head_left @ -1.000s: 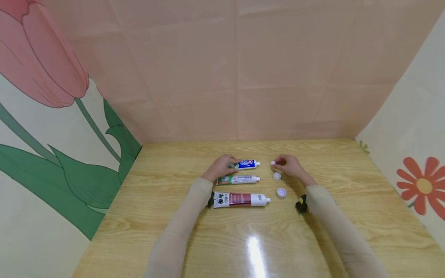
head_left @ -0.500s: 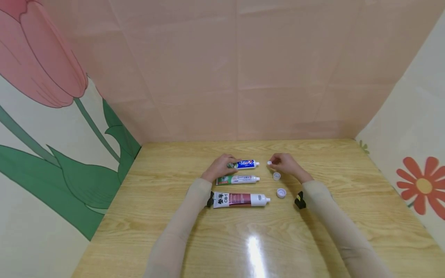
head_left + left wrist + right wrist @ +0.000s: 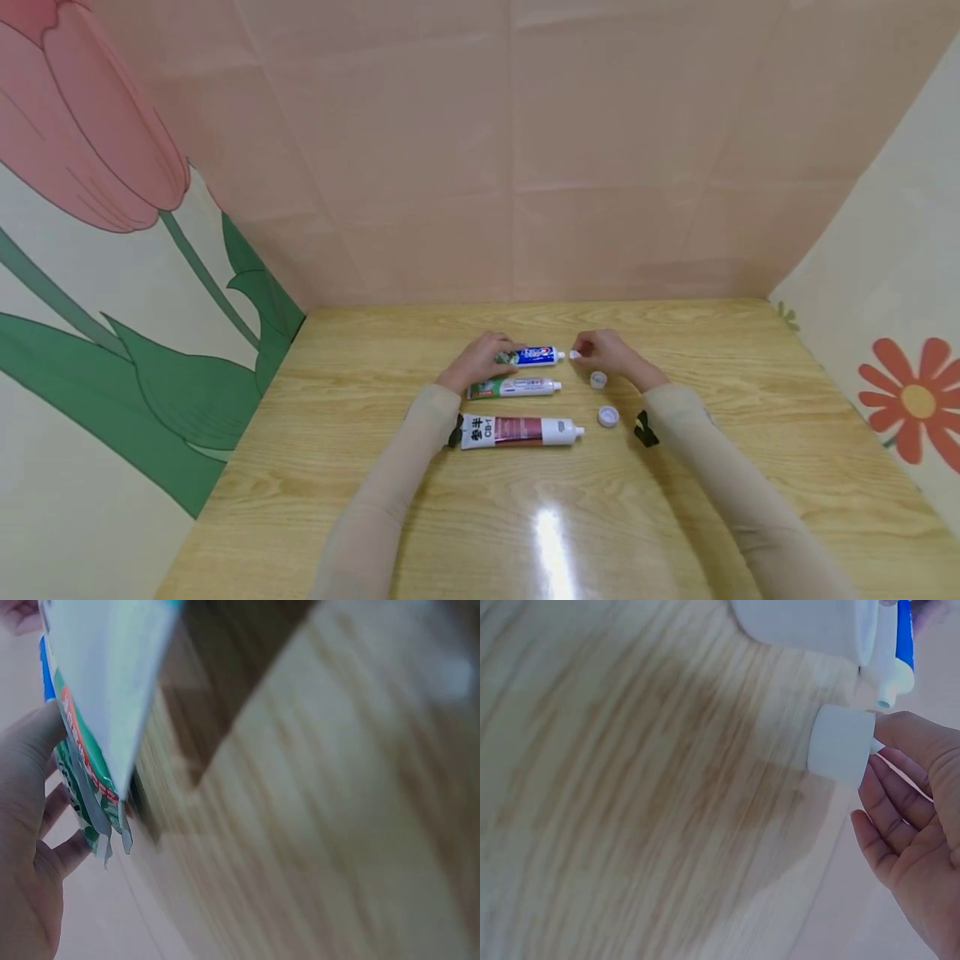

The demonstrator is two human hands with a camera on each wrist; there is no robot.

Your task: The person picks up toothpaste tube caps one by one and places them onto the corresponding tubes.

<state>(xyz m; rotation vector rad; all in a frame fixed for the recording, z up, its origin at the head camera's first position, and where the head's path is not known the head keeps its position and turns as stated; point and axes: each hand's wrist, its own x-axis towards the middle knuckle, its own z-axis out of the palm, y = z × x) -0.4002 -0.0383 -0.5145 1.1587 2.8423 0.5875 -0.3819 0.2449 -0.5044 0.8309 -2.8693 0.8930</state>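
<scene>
A blue toothpaste tube [image 3: 536, 357] lies farthest back, its uncapped nozzle pointing right. My left hand [image 3: 480, 360] grips it near its green tail end, fingers and thumb on either side. Just off that nozzle, my right hand [image 3: 609, 353] pinches a small white cap [image 3: 575, 355] between thumb and fingertips. In the right wrist view, a sliver of the cap [image 3: 877, 746] shows behind another white cap [image 3: 840, 746]. In front of the blue tube lies a green-and-white toothpaste tube [image 3: 517, 387], and nearest is a larger maroon-and-white tube [image 3: 517, 431], both with bare nozzles.
Two white caps stand on the wooden table [image 3: 420, 517]: a smaller one [image 3: 597, 380] right of the green-and-white tube and a bigger one [image 3: 608, 417] right of the maroon one. A pink backdrop [image 3: 510, 167] closes off the table's far edge.
My right hand has moved left with the cap, closing the gap to the blue tube's nozzle. The left hand and blue tube have shifted slightly right; the other tubes and caps stay put.
</scene>
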